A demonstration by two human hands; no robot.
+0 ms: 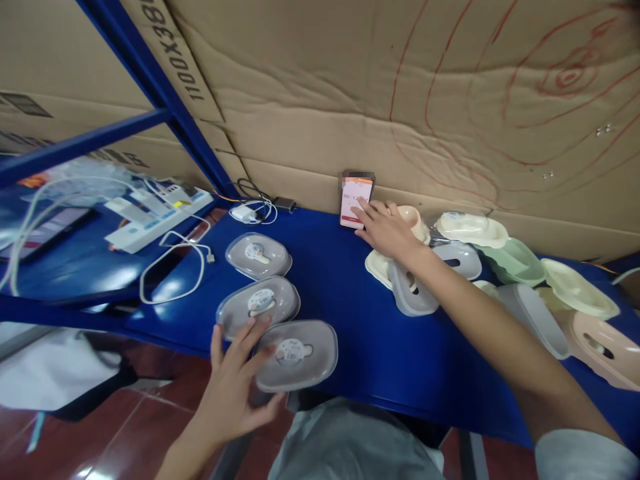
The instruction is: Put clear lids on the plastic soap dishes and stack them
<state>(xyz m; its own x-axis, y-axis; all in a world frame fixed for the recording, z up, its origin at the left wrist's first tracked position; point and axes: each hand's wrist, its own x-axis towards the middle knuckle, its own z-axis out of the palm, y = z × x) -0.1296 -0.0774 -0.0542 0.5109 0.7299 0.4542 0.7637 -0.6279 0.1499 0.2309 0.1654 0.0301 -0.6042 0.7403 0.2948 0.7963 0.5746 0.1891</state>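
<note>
On blue tabletop [360, 340], three oval grey plastic boxes [300, 357] are seen, judged light, stiff, best rim-gripped; left hand [235, 383] spread over two, nothing held; black rectangular smartphone [349, 208] overlaid by right hand [389, 230], fingers extended, empty.

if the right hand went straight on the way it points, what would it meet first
The phone, standing in front of the cardboard. Fingers of the right hand overlap its screen in this view, perhaps touching it; depth is unclear.
</note>
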